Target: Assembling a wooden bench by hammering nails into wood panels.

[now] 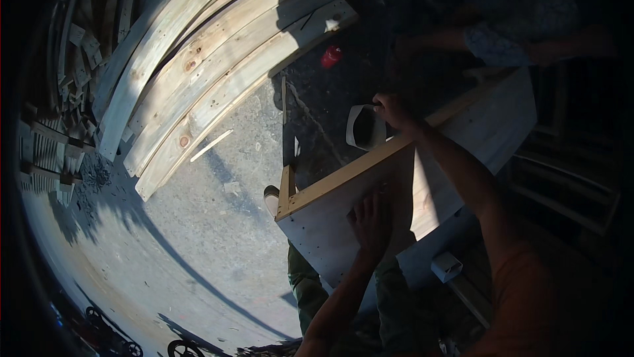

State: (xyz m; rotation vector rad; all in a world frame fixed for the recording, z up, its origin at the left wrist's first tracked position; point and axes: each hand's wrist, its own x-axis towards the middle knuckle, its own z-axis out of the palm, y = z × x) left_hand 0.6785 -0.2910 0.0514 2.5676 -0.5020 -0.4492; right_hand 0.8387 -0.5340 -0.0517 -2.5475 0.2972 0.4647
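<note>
The left hand [370, 220] is open, with its fingers spread, resting on a big wooden panel [317, 233]. A yellowish wood strip [350, 177] runs along the panel's edge, just past that hand. The right hand [394, 112] is farther up, its fingers bent at the rim of a pale, open tub [356, 129]; I can't tell if they grip it. Long wooden planks [191, 66] lie well left of both hands. A small red thing [331, 57] sits beyond the right hand.

A pale panel [320, 228], edged with a yellowish batten [350, 175], runs slantwise, a whitish loop [351, 126] just beyond it.
</note>
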